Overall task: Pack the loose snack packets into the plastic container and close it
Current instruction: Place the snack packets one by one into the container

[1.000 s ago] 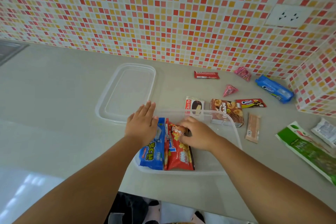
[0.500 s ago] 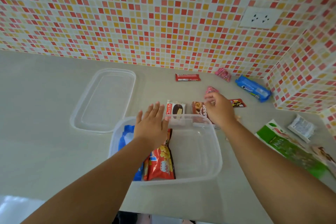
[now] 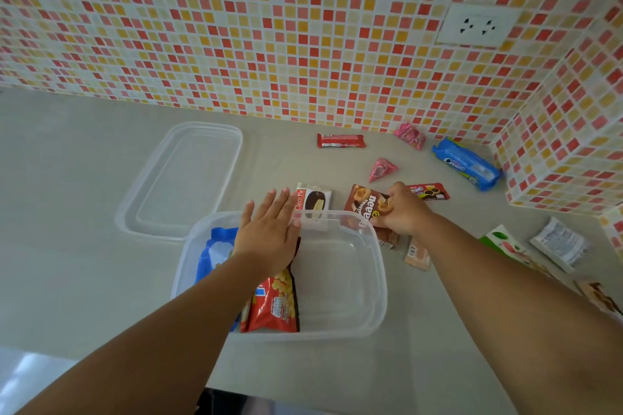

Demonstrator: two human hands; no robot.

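Observation:
A clear plastic container sits on the counter in front of me with a blue packet and a red packet standing along its left side. My left hand lies flat with straight fingers over those packets, reaching past the far rim. Just beyond the container's far right corner, my right hand grips a brown biscuit packet. The clear lid lies flat to the far left.
Loose on the counter: a Choco Pie packet, red bar, two pink packets, blue Oreo pack, small dark red packet, beige bar, green packet, white sachet. Tiled walls stand behind and at right.
My right hand left the container, reached to the brown biscuit packet beyond it and closed its fingers on it. My left hand stayed over the packed packets.

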